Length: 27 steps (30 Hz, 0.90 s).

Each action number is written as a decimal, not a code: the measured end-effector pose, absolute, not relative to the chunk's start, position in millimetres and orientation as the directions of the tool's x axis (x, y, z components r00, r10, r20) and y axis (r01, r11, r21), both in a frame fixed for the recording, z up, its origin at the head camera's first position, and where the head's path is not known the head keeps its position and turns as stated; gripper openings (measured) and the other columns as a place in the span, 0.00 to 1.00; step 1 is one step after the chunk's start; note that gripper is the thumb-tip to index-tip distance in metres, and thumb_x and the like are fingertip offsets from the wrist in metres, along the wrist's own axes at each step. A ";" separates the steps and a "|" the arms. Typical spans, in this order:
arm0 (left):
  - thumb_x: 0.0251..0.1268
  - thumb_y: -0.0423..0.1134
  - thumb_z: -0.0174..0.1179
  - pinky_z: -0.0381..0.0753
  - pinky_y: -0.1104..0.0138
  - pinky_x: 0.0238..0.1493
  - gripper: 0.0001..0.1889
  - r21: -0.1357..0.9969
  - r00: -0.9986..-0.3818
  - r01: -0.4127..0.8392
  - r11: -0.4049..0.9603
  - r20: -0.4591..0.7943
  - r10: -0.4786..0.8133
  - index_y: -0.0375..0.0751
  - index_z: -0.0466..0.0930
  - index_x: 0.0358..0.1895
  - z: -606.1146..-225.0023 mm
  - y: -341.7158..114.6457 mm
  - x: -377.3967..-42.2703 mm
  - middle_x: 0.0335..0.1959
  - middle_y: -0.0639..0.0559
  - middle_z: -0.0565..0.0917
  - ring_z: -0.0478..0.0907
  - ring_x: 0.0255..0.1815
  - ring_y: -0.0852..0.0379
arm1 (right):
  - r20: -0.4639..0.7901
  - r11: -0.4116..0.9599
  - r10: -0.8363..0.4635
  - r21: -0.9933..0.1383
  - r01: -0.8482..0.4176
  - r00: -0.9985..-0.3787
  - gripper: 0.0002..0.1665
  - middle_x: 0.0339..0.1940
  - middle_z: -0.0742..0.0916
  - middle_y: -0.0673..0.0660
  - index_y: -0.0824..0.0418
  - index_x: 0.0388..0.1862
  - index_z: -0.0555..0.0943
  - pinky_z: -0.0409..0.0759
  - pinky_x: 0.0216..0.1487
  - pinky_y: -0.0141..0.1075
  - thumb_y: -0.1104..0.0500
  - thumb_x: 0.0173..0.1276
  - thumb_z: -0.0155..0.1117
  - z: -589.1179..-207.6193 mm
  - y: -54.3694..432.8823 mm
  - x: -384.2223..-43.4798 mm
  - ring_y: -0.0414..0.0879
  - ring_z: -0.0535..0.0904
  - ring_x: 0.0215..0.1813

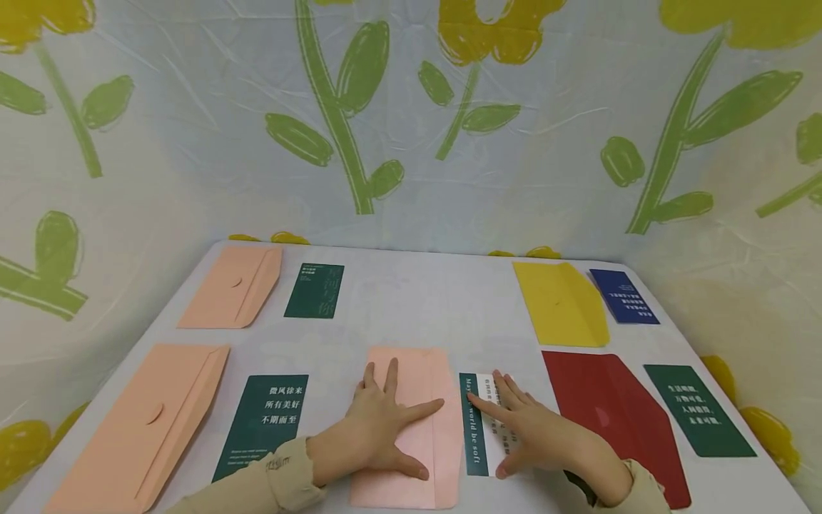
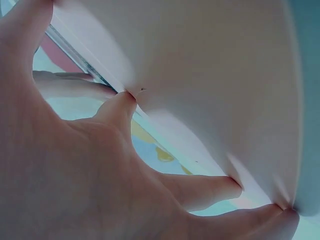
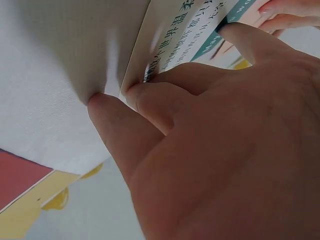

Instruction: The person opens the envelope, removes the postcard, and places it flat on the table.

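With fingers spread wide, my left hand (image 1: 384, 421) rests on a light pink envelope (image 1: 417, 371) at the front middle of the table. In the left wrist view its fingertips (image 2: 235, 187) touch the envelope's surface (image 2: 220, 90). Just right of the envelope lies a green and white card (image 1: 477, 428) printed with "May the world be soft" and Chinese characters. My right hand (image 1: 539, 432) touches this card with its fingertips, the fingers fairly straight. Seen from the right wrist, one fingertip (image 3: 95, 102) meets the white tabletop beside the card (image 3: 185, 35).
On the left lie two peach envelopes (image 1: 225, 285) (image 1: 144, 421), each with a green card (image 1: 315, 293) (image 1: 263, 421) beside it. To the right are a yellow envelope (image 1: 561, 307), a blue card (image 1: 623, 296), a red envelope (image 1: 616, 407) and another green card (image 1: 700, 410). A flower-patterned cloth (image 1: 212, 143) hangs behind.
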State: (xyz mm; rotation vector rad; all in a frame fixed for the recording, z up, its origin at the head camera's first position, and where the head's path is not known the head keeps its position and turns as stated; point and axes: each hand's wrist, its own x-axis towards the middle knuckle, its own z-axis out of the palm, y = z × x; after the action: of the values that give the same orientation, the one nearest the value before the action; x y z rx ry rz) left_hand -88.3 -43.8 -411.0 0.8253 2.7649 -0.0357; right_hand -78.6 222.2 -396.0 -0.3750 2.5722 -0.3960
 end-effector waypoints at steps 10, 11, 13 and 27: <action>0.37 0.82 0.62 0.69 0.37 0.59 0.50 0.158 -0.794 0.534 0.830 -0.243 0.557 0.84 0.59 0.72 -407.4 -63.1 -81.7 0.75 0.24 0.50 0.50 0.68 0.13 | -0.425 0.903 -0.349 -0.391 -0.178 -0.836 0.60 0.82 0.52 0.61 0.36 0.76 0.65 0.73 0.57 0.65 0.45 0.42 0.84 -394.5 232.9 -72.9 0.66 0.47 0.79; 0.38 0.81 0.63 0.68 0.36 0.60 0.50 0.167 -0.792 0.533 0.829 -0.247 0.559 0.83 0.59 0.72 -406.9 -64.7 -81.3 0.75 0.24 0.50 0.50 0.68 0.13 | -0.428 0.900 -0.343 -0.405 -0.162 -0.837 0.60 0.82 0.52 0.60 0.35 0.75 0.66 0.74 0.56 0.64 0.45 0.42 0.84 -394.5 233.5 -71.9 0.66 0.47 0.79; 0.39 0.80 0.63 0.66 0.35 0.61 0.49 0.181 -0.788 0.531 0.828 -0.254 0.561 0.82 0.60 0.72 -406.2 -67.8 -80.0 0.75 0.24 0.50 0.48 0.68 0.13 | -0.431 0.891 -0.346 -0.430 -0.148 -0.833 0.58 0.82 0.52 0.59 0.34 0.75 0.66 0.76 0.55 0.61 0.46 0.43 0.84 -394.2 234.8 -69.2 0.67 0.49 0.78; 0.63 0.68 0.56 0.64 0.33 0.62 0.39 0.148 -0.762 0.566 0.811 -0.281 0.584 0.73 0.54 0.77 -411.7 -60.7 -46.7 0.78 0.33 0.49 0.46 0.74 0.23 | -0.420 0.864 -0.445 -0.433 -0.257 -0.791 0.48 0.82 0.51 0.59 0.32 0.78 0.60 0.81 0.47 0.57 0.39 0.60 0.70 -396.4 232.7 -43.6 0.68 0.48 0.78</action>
State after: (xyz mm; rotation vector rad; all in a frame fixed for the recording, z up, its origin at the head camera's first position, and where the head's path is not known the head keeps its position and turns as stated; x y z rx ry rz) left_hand -46.7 -60.7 -411.7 0.8761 2.6823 0.0772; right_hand -43.6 232.7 -396.4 -0.5111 2.5132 -0.4852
